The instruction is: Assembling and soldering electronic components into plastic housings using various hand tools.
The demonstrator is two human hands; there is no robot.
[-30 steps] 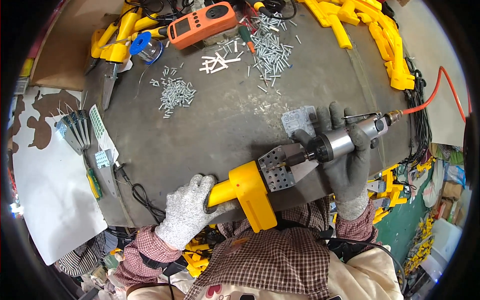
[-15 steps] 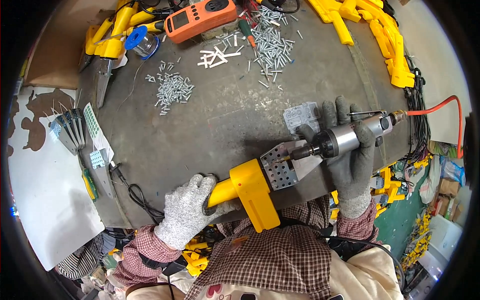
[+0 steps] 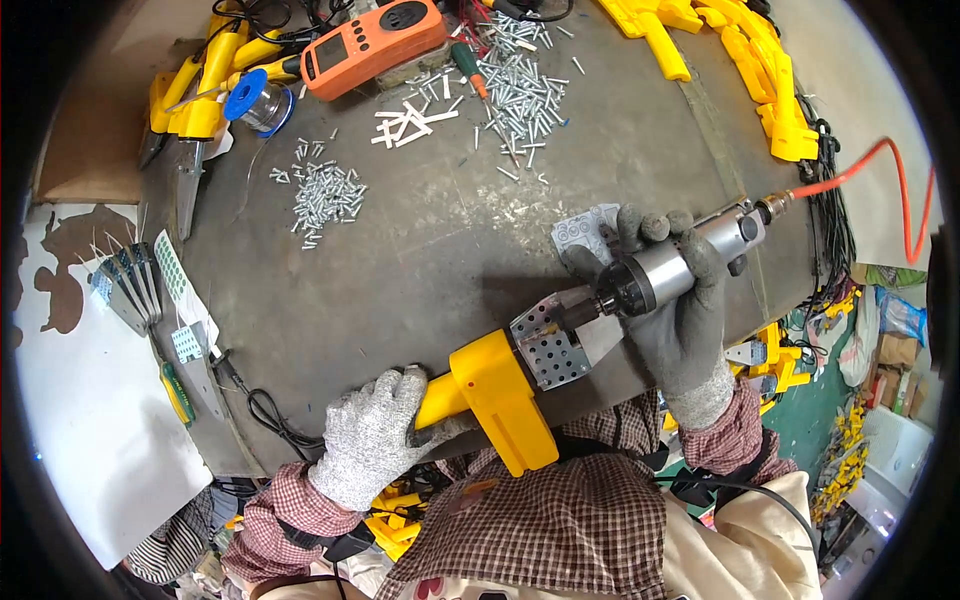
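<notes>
My left hand point(image 3: 372, 432), in a speckled grey glove, is closed around the handle of a yellow plastic pipe welder point(image 3: 497, 400). Its perforated metal guard point(image 3: 552, 352) and flat pointed plate extend to the right. In a dark-palmed glove, my right hand point(image 3: 682, 345) wraps round a silver pneumatic screwdriver point(image 3: 672, 272) with a black collar. The screwdriver's nose points left and down at the guard; the tip is dark and blurred there, so contact is hard to judge. A grey embossed metal plate point(image 3: 580, 232) lies behind my right fingers, partly covered.
Small screws point(image 3: 328, 195) and longer screws point(image 3: 525, 100) lie in piles on the bench. Behind them are an orange meter point(image 3: 372, 45), a solder spool point(image 3: 260, 102) and a screwdriver point(image 3: 468, 70). Yellow housings point(image 3: 765, 75) fill the far right. A red air hose point(image 3: 850, 170) trails right.
The screwdriver's nose has shifted slightly on the guard, and its tip shows less plainly. My left hand keeps its hold on the pipe welder. The whole view has turned and shifted a little.
</notes>
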